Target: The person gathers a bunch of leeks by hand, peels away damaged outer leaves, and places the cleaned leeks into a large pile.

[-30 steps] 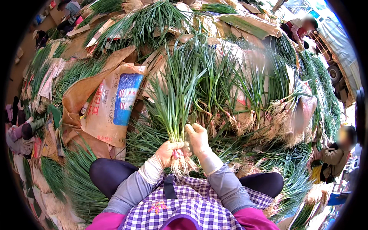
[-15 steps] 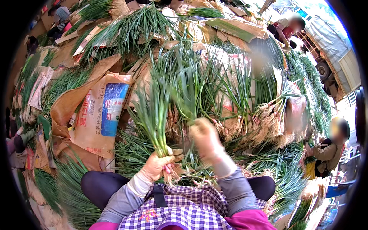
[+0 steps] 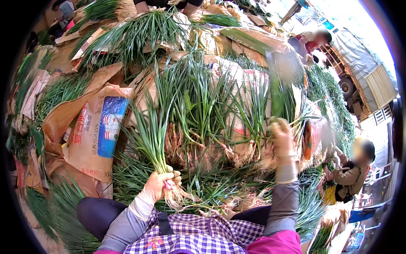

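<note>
My left hand (image 3: 157, 186) is closed round a bunch of scallions (image 3: 153, 142) just above the bulbs. Their green leaves point up and away, and pale roots hang below my fist. Farther out to the right, my gloved right hand (image 3: 282, 134) is smeared by motion but looks closed. A blurred green scallion (image 3: 276, 95) rises from it. Beyond my hands, several bunches of scallions (image 3: 202, 101) lie side by side over sacks, roots towards me. Loose scallions (image 3: 198, 182) cover the heap between my arms.
A brown printed paper sack (image 3: 86, 139) lies at the left. Another scallion pile (image 3: 139, 34) stands at the far side. One person (image 3: 353, 171) sits at the right, another (image 3: 311, 42) farther back. A truck (image 3: 359, 74) stands at the far right.
My right hand has moved right and away from me, from beside the held bunch to over the right-hand bunches. My left hand keeps its bunch; the whole view has shifted slightly.
</note>
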The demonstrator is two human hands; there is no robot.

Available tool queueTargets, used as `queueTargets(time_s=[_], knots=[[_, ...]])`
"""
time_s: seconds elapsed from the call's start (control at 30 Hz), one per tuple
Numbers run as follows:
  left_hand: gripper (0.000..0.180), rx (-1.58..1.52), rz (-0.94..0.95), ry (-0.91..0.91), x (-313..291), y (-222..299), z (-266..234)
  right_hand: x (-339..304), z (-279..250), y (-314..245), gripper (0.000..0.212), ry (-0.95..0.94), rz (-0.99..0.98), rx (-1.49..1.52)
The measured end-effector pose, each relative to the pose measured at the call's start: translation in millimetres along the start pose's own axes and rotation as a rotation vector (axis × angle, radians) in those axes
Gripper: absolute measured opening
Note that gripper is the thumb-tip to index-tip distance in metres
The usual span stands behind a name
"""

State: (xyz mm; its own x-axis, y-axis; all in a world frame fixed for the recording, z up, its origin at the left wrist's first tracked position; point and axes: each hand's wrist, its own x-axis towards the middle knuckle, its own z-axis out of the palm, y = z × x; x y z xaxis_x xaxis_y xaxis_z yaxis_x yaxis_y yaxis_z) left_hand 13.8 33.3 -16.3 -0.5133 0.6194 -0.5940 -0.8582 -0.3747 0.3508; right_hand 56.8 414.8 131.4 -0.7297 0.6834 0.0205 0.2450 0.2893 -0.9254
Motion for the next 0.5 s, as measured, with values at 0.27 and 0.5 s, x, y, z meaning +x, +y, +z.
queueTargets(time_s=[0.27, 0.5], knots=[[0.022, 0.141, -0.067, -0.165, -4, 1, 11, -108, 171, 13, 0.024, -0.721, 0.256, 0.115], [0.017, -0.181, 0.201, -0.172, -8, 20, -12, -56, 237, 75, 0.032, -0.208, -0.355, -0.82]])
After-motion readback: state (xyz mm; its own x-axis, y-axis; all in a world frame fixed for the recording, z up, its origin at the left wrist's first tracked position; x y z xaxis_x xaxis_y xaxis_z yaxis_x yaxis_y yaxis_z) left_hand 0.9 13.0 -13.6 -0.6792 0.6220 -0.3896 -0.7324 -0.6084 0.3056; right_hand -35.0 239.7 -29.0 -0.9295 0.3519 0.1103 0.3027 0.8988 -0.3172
